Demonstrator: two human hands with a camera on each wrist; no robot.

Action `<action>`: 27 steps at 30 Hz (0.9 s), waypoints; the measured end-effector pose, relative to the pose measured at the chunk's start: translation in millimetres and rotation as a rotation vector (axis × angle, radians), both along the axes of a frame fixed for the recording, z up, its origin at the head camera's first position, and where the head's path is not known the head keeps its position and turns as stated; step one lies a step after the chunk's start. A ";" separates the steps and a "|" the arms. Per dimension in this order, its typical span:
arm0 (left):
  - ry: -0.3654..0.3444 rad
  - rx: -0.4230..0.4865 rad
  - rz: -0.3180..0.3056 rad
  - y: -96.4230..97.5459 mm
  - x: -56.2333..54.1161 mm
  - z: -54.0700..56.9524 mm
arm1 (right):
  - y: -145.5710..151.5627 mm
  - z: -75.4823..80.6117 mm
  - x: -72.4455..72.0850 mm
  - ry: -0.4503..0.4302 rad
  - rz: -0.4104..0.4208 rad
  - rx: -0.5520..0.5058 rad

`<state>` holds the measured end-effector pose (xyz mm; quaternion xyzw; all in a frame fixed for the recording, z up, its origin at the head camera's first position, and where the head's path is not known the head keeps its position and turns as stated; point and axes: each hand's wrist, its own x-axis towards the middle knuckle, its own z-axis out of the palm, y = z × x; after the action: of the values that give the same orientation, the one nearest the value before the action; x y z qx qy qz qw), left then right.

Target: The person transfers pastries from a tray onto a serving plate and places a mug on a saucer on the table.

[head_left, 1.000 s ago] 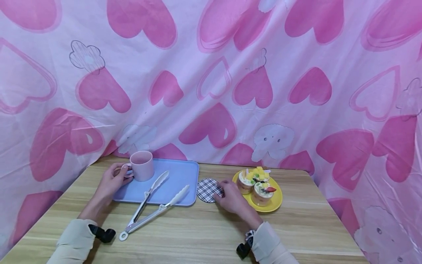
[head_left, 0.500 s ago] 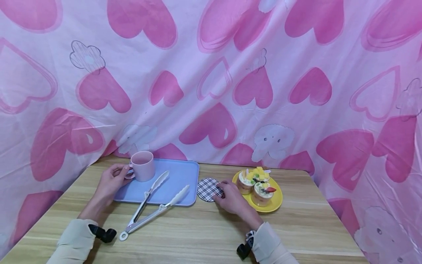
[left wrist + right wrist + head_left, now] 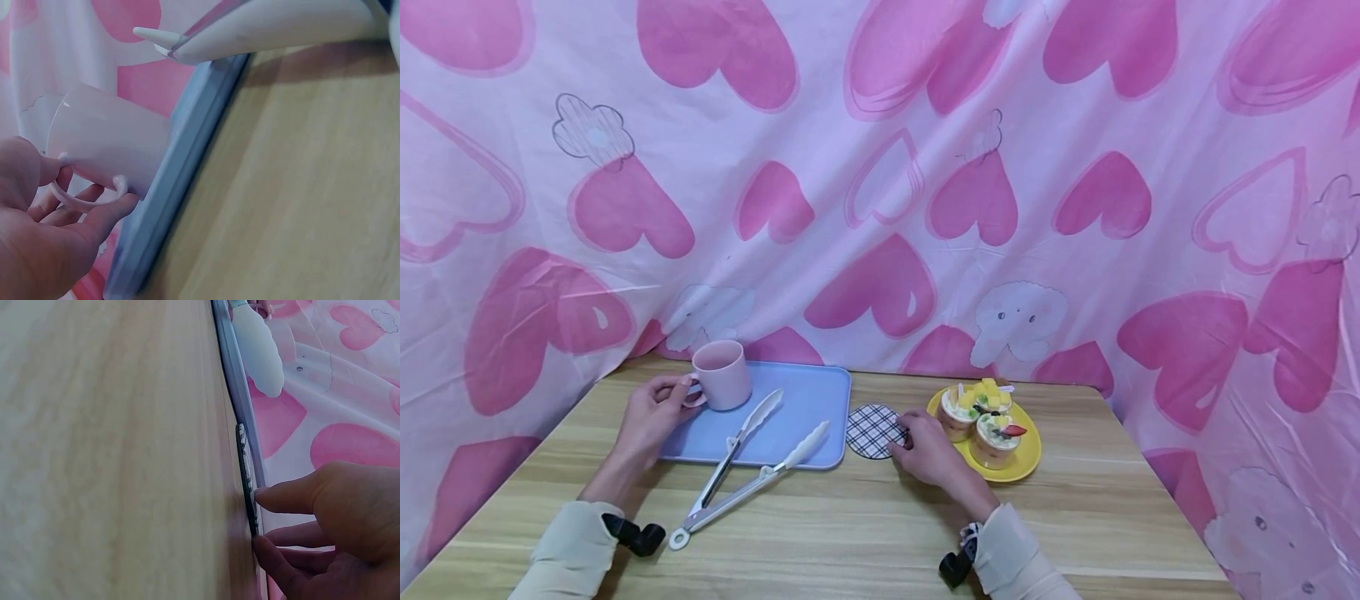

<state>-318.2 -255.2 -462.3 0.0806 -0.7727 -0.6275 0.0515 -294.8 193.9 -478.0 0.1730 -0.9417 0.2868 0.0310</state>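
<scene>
In the head view my left hand (image 3: 651,414) grips the handle of a pink mug (image 3: 722,377), which stands upright over the back left of a blue tray (image 3: 827,392). The left wrist view has the fingers and thumb around the handle of the mug (image 3: 112,137). Whether its base touches the tray cannot be told. My right hand (image 3: 925,450) pinches the right edge of a round black-and-white checked coaster (image 3: 871,431) beside the tray. In the right wrist view the thumb lies on top of the coaster (image 3: 245,462), with a fingertip at its edge.
Spread tongs (image 3: 730,475) with white tips lie partly on the tray, hinge end toward me. Right of the coaster, a yellow plate (image 3: 1032,450) holds 3 dessert cups topped with fruit. A pink heart-print curtain (image 3: 865,208) hangs behind the wooden table (image 3: 820,550).
The left fingers have settled on the mug's handle, and the mug now appears very slightly higher. My right hand stays at the coaster. The whole head view has shifted a little.
</scene>
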 end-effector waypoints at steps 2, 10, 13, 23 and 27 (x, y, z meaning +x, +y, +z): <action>0.018 0.016 0.009 0.2 0.4 2.2 | -0.1 0.2 0.2 0.007 0.003 -0.002; 0.158 0.094 0.007 0.3 2.7 14.1 | -5.2 10.7 6.9 -0.045 -0.021 -0.004; 0.213 0.171 -0.015 2.1 3.9 18.0 | -4.8 10.2 6.4 -0.048 -0.029 0.011; 0.263 0.184 -0.078 22.5 13.1 34.2 | -0.2 9.5 4.0 -0.047 0.004 -0.003; 0.248 0.108 -0.107 34.9 18.1 39.9 | 2.1 8.0 2.3 -0.044 0.013 -0.019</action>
<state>-300.1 -220.3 -422.4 -0.0360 -0.7288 -0.6751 0.1087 -292.6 196.0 -470.0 0.1724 -0.9383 0.2995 0.0099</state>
